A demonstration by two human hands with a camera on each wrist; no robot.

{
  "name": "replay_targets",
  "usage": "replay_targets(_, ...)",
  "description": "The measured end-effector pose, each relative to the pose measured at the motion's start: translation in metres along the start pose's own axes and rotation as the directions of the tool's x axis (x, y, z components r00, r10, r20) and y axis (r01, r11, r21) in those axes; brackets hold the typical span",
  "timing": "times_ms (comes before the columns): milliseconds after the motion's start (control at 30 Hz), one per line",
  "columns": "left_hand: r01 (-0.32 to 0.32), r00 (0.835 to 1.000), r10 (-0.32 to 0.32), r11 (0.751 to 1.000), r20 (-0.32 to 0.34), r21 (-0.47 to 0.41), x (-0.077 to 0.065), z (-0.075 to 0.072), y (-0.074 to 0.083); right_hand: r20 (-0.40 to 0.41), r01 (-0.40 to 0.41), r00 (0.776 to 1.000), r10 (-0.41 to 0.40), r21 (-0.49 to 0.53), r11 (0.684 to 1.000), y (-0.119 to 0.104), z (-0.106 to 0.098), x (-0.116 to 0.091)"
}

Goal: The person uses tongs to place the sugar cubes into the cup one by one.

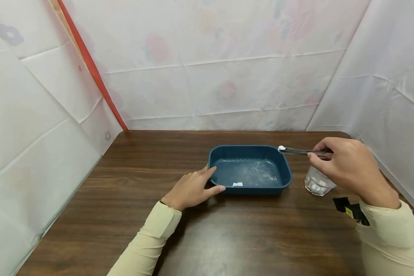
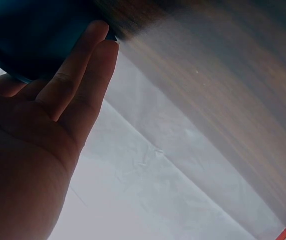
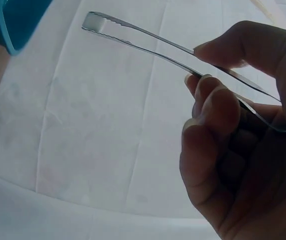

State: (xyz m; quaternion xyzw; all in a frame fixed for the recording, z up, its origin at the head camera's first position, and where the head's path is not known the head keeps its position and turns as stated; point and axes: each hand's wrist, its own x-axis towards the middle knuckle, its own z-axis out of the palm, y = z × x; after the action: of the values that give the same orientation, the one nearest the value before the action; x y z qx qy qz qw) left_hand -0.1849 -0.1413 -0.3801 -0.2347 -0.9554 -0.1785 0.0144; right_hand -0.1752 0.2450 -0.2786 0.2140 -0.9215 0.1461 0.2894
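Note:
My right hand pinches a pair of metal tongs between thumb and fingers. Their serrated tips clamp a small white cube, level with the right end of a dark blue rectangular dish. Below that hand is a clear glass with white pieces in it, its upper part hidden. My left hand rests at the dish's left front corner, thumb along the front rim and index fingertip over the left rim. In the left wrist view its visible fingers lie fairly straight against the dish's outside.
Small white pieces lie inside the dish near its front wall. The dish and glass stand on a dark wooden table. White patterned sheets hang behind and beside it, with a red strip at the back left.

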Motion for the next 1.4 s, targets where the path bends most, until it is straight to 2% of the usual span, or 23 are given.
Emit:
replay_targets(267, 0.004, 1.000, -0.004, 1.000, -0.001, 0.009, 0.000, -0.001, -0.002, 0.076, -0.057, 0.995, 0.058, -0.017, 0.998, 0.008, -0.010, 0.001)
replay_targets(700, 0.007, 1.000, -0.007, 1.000, 0.005, 0.006, -0.001, -0.003, -0.002, 0.134, -0.154, 0.977, 0.165, -0.084, 0.984, 0.017, -0.030, -0.005)
replay_targets(1033, 0.018, 1.000, -0.018, 1.000, 0.002, 0.003, -0.003, -0.004, -0.003, 0.134, -0.185, 0.971, 0.199, -0.113, 0.976, 0.030, -0.043, -0.012)
replay_targets(1167, 0.011, 1.000, -0.011, 1.000, -0.004, 0.004, -0.003, -0.003, -0.003, 0.189, -0.186, 0.959, 0.210, -0.140, 0.973, 0.037, -0.046, -0.013)
replay_targets(1400, 0.003, 1.000, -0.003, 1.000, -0.009, 0.018, -0.002, -0.003, -0.004, 0.295, -0.194, 0.925, 0.240, -0.176, 0.965, 0.043, -0.048, -0.013)
